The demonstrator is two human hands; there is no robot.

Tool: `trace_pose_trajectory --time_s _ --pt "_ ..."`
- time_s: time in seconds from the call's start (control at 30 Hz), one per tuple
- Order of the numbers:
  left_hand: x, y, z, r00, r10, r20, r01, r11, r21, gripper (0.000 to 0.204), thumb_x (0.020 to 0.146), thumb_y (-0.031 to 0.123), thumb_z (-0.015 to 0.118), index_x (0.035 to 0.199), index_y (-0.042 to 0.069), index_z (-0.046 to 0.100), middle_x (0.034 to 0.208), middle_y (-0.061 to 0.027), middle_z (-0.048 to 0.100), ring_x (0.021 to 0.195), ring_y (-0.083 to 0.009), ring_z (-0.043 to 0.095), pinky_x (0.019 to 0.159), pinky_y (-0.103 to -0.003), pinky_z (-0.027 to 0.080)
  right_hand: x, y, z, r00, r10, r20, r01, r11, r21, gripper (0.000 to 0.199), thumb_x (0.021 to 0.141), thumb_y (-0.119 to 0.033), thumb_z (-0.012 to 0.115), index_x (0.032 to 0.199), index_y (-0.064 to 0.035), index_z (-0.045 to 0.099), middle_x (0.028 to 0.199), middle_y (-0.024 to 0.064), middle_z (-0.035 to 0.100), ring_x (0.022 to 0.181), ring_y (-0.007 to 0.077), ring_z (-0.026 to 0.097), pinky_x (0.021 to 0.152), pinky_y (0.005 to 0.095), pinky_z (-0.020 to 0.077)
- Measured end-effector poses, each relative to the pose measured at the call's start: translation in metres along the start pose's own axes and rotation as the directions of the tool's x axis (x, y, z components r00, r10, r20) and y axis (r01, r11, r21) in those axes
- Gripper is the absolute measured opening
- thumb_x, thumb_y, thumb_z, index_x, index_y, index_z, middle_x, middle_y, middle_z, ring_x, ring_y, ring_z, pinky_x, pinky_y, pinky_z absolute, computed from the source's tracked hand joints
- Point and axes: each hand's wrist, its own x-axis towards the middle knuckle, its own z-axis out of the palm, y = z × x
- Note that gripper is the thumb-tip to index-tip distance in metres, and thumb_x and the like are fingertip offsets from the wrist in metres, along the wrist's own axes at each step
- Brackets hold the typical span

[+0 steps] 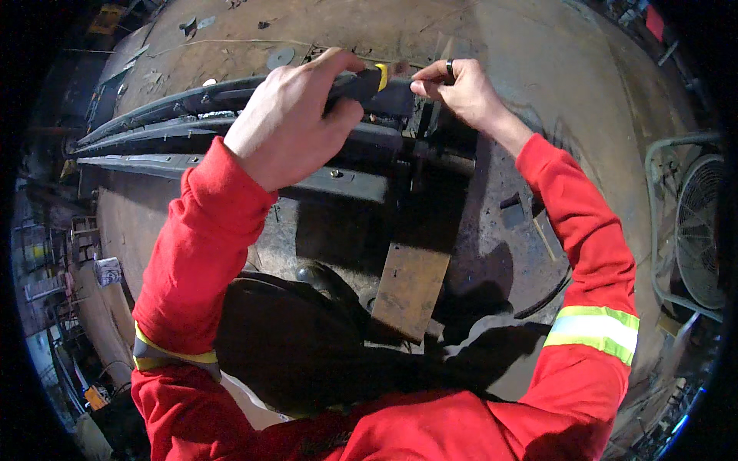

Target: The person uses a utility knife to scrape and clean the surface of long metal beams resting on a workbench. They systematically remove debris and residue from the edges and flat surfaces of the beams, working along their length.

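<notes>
My left hand [296, 115] is closed around a compact black thing with a curved yellow end [381, 77], which looks like a tape measure. It is held over the right-hand ends of long dark metal rails [223, 123]. A short gap to the right, my right hand [460, 88] has thumb and forefinger pinched together, with a dark ring on one finger. Whatever sits in that pinch is too small to make out. Below the hands, a dark metal frame part [419, 165] lies partly in shadow.
A rusty rectangular plate [411, 292] lies nearer my body. At the right stands a large round fan [699, 230] in a tubular frame. A small metal disc [280, 58] rests on the brown worktop [546, 54] beyond the rails. Racks and clutter [58, 284] line the left side.
</notes>
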Motion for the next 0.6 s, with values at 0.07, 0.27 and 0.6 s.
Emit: trace_pose_trajectory --time_s 0.07,0.27,0.6 --pt "-0.001 0.000 0.000 1.000 0.025 -0.006 -0.025 1.000 0.000 0.037 0.080 0.009 0.056 0.117 0.005 0.056 0.084 -0.0224 0.063 0.073 -0.0367 0.062 0.069 -0.040 0.048 0.001 0.001 0.000 1.000 0.017 -0.002 -0.017 1.000 0.020 0.025 0.084 -0.023 0.075 0.095 -0.0007 0.072 0.084 0.0036 0.071 0.080 0.0079 0.062 0.076 0.0256 0.0497" --pt "0.003 0.007 -0.006 0.996 -0.071 0.063 0.071 0.997 -0.006 0.038 0.079 0.008 0.057 0.116 0.005 0.056 0.089 -0.0226 0.064 0.080 -0.0373 0.064 0.072 -0.040 0.049 0.005 0.000 -0.001 0.999 0.039 -0.007 -0.039 0.999 0.015 0.017 0.086 -0.017 0.073 0.092 -0.0012 0.073 0.080 0.0014 0.070 0.076 0.0058 0.061 0.073 0.0233 0.0498" --pt "0.002 0.005 -0.004 0.999 0.039 0.003 -0.039 0.998 0.052 0.040 0.079 0.009 0.056 0.119 0.006 0.056 0.076 -0.0190 0.062 0.066 -0.0292 0.060 0.066 -0.036 0.048 0.002 0.010 0.001 0.944 -0.322 0.076 0.323 0.851 -0.415 0.027 0.074 -0.028 0.074 0.092 -0.0071 0.072 0.105 0.0135 0.066 0.115 0.0308 0.055 0.101 0.0423 0.0399"
